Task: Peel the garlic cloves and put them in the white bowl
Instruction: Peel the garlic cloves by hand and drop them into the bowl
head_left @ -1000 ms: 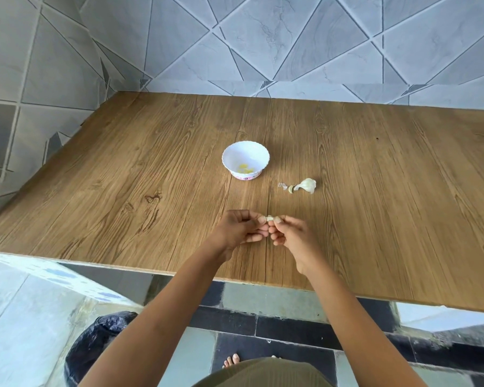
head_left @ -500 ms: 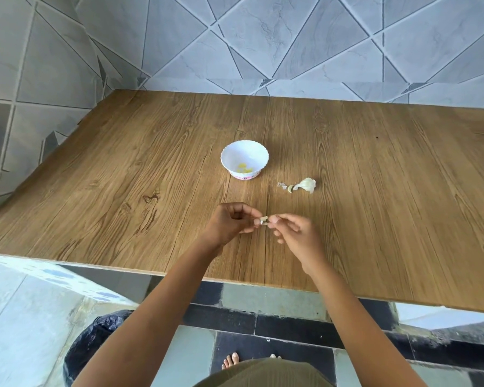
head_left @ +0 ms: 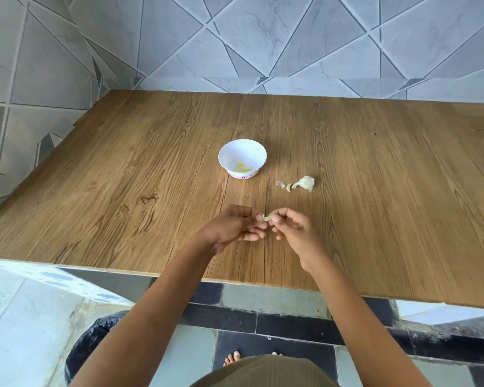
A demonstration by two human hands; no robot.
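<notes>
Fingers (head_left: 252,236) curled on both hands. The thumb and forefinger tips of the left hand (head_left: 232,226) and right hand (head_left: 295,231) meet and pinch one small pale garlic clove (head_left: 267,218) between them.

Beyond the hands, slightly left: white bowl (head_left: 225,160), upright, with a few yellowish pieces (head_left: 242,168) in the bottom. Right of the bowl and apart from it: garlic piece (head_left: 306,182) in papery skin, with skin scraps (head_left: 280,184) just beside it.

Both forearms enter from the lower edge and converge. The hands are over the table (head_left: 123,191) near its front edge; contact with it cannot be told.

Table is wood-grain and set into a corner of the grey tiled wall (head_left: 263,37). Below the front edge: tiled floor (head_left: 17,317), dark bag (head_left: 90,344), bare toes (head_left: 232,358).
</notes>
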